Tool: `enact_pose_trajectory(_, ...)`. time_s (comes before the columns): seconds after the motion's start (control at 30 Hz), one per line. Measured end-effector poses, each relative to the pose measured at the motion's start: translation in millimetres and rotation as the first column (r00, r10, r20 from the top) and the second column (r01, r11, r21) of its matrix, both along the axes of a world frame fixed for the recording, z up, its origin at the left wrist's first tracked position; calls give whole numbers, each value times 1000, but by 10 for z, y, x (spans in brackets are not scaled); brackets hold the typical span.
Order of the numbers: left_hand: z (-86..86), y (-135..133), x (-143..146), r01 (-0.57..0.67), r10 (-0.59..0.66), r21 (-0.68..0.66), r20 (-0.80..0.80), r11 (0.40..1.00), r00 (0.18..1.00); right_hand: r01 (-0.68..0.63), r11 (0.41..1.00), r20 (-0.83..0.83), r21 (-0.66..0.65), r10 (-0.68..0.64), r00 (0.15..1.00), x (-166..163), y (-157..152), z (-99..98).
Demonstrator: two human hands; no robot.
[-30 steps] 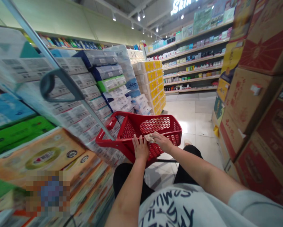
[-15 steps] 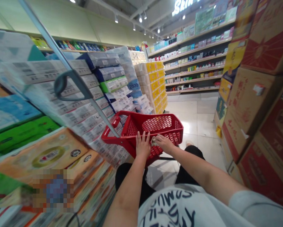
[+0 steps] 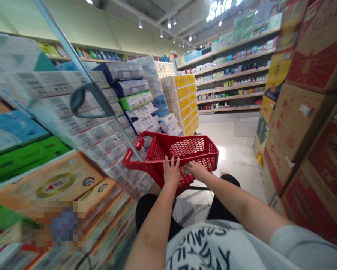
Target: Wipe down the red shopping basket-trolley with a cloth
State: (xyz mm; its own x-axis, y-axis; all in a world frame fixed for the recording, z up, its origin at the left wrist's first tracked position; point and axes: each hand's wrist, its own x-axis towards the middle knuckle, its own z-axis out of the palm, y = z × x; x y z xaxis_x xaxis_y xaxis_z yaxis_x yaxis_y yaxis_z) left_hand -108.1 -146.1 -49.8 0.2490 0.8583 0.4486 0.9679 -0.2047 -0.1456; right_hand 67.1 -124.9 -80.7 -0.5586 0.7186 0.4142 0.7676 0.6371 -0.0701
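Note:
A red plastic shopping cart [image 3: 157, 159] with meshed sides stands in front of me, its basket tilted sideways in view. My left hand [image 3: 171, 170] lies against the near side of it, fingers spread, just below the rim. Beside it, my right hand [image 3: 196, 170] is closed on a crumpled brownish cloth [image 3: 186, 169] pressed to the mesh side. The fingers partly hide this cloth. A metal pole [image 3: 123, 131] with a grey loop handle [image 3: 91, 103] slants from the upper left down to the cart's handle end.
Stacked tissue packs [image 3: 95, 131] crowd the left side, with orange packs [image 3: 61, 180] nearest me. Yellow-and-white packs [image 3: 186, 105] stand beyond the cart. Cardboard cartons [image 3: 297, 120] pile up on the right. Stocked shelves [image 3: 230, 80] line the back, across a tiled floor [image 3: 241, 142].
My right hand and the cloth have shifted very slightly on the cart's side, and more of the cloth shows. My left hand remains against the cart.

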Motion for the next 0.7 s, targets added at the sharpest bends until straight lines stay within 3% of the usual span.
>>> enact_pose_trajectory(0.07, 3, -9, -13, -3, 3, -5, -2, 1000, 1000, -3, 1000, 28, -17, 3, 1000, -11, -10, 5)
enact_pose_trajectory(0.2, 6, -18, -16, -20, 20, -12, -13, 1000, 1000, -45, 993, -58, 110, 51, 997, -36, -2, 12)
enact_pose_trajectory(0.37, 9, -21, -13, -18, 18, 6, -19, 1000, 1000, 19, 1000, 36, -6, -19, 999, -3, -1, -28)
enact_pose_trajectory(0.57, 20, -24, -14, -15, 15, -6, -12, 1000, 1000, -35, 995, -59, 93, 41, 997, -7, 37, 47)
enact_pose_trajectory(0.7, 16, -25, -21, -5, 5, -2, -7, 1000, 1000, -2, 1000, 57, -31, 4, 998, -3, 1, 2)
